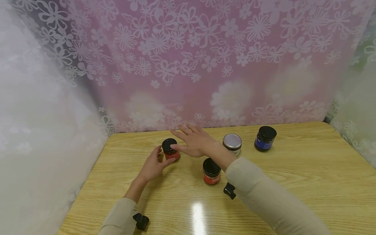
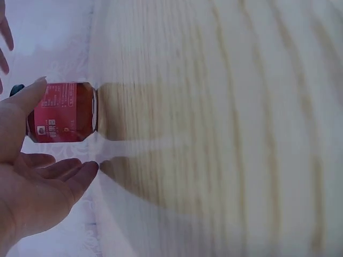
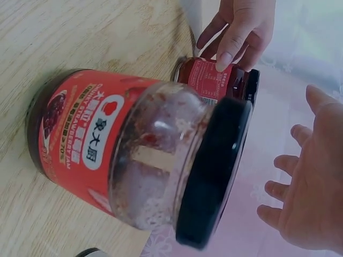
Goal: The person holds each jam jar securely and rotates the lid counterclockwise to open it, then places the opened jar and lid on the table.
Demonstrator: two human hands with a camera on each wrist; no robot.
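Note:
A small jar with a black lid and red label [image 1: 171, 156] stands upright toward the back left of the table. My left hand [image 1: 151, 166] is beside it, thumb in front and fingers at its left. The left wrist view shows a gap between those fingers and the jar [image 2: 59, 120]; whether the thumb touches it is unclear. My right hand [image 1: 195, 142], fingers spread and holding nothing, hovers at the jar's right, its thumb overlapping the lid in the head view. Under the right forearm stands a larger strawberry jam jar [image 3: 96, 128], also black-lidded.
Behind the right forearm is a jar with a silvery lid [image 1: 232, 141]. A blue-labelled jar with a black lid [image 1: 263, 143] stands farther right. A pink flowered curtain [image 1: 188, 98] hangs along the back edge of the wooden table [image 1: 170, 202].

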